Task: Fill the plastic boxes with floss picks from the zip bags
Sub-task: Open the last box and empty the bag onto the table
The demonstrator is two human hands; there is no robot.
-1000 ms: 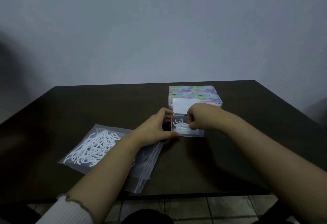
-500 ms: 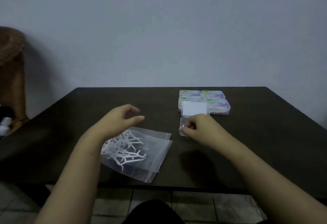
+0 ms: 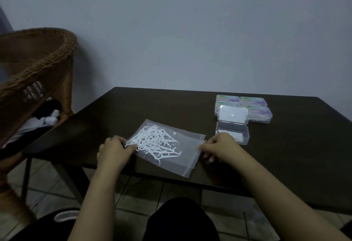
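Because the floss picks (image 3: 154, 141) are inside the zip bag (image 3: 171, 151), we hold this bag at both ends before we can take more of them. The bag lies flat on the bench (image 3: 285, 155), near its front edge, and one corner of it reaches just over that edge. Under it we can see at least one more clear bag, but we cannot count them.

Our left hand (image 3: 114, 151) rests on the closed end of the bag, with its fingers pressing on the plastic beside the picks; whether they pinch the plastic we cannot tell. Our right hand (image 3: 221, 147) grips the other end, where the zip strip is, with curled fingers pinching the edge. We judge that this hold is for opening the mouth of the bag.

The open plastic box (image 3: 232, 135) stands just beyond the right hand, its lid (image 3: 233, 116) folded back toward the wall, and a few picks lie inside already. It is far from full, so the filling is at an early stage. Behind it, four closed boxes (image 3: 253, 105) stand together in a block.

The bench is bare on the left of the bag and on the right of the boxes. A wicker chair (image 3: 38, 65) stands beyond the left corner, well apart from our hands.
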